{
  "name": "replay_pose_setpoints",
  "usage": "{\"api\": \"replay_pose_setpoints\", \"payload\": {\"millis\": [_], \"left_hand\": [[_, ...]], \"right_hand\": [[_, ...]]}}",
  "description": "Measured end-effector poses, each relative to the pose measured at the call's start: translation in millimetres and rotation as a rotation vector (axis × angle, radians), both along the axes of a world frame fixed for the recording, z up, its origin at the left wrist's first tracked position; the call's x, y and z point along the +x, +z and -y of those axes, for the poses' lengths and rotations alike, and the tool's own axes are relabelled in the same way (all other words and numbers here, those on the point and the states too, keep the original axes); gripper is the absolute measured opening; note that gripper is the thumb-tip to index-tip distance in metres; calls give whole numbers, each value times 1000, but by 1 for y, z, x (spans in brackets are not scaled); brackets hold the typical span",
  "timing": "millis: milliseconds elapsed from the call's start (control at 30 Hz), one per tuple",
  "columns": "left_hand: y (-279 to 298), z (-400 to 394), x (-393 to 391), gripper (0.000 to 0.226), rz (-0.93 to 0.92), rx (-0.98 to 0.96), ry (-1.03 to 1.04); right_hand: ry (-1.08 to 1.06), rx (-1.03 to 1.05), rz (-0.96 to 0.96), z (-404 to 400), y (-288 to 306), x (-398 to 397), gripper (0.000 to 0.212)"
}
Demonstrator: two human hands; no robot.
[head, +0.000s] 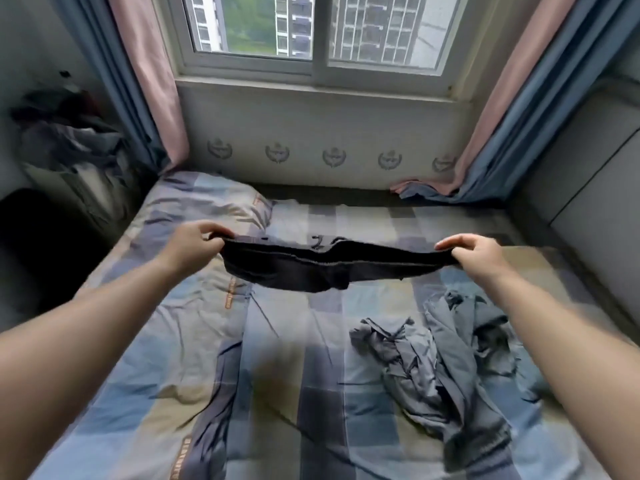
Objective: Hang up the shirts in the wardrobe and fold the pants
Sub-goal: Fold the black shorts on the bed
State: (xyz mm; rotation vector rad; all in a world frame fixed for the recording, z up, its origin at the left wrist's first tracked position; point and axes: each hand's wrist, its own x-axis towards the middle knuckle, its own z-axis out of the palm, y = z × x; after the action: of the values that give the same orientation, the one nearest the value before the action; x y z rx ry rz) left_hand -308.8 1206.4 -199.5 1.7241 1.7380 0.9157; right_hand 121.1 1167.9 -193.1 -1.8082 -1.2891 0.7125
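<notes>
The dark pants (332, 268) are pinched at each end by the left hand (194, 242) and right hand (479, 256), stretched above the bed (277, 375) middle, seemingly mid-fold; laying flat is judged next.

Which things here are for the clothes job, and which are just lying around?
For the job: dark pants, held stretched between left hand and right hand; crumpled grey garment on the bed.
Just there: pillow, curtains, window.
</notes>
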Motion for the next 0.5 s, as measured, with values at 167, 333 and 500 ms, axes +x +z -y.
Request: {"api": "replay_pose_setpoints", "payload": {"millis": [167, 333, 500], "left_hand": [[-123, 56, 4, 30, -319, -248, -144], [-254, 121, 21, 38, -413, -465, -181], [-360, 183, 24, 43, -502, -572, -225]], "right_hand": [[229, -326, 278, 55, -105, -5, 37], [328, -564, 357, 105, -228, -10, 38], [430, -749, 376, 158, -343, -20, 39]]}}
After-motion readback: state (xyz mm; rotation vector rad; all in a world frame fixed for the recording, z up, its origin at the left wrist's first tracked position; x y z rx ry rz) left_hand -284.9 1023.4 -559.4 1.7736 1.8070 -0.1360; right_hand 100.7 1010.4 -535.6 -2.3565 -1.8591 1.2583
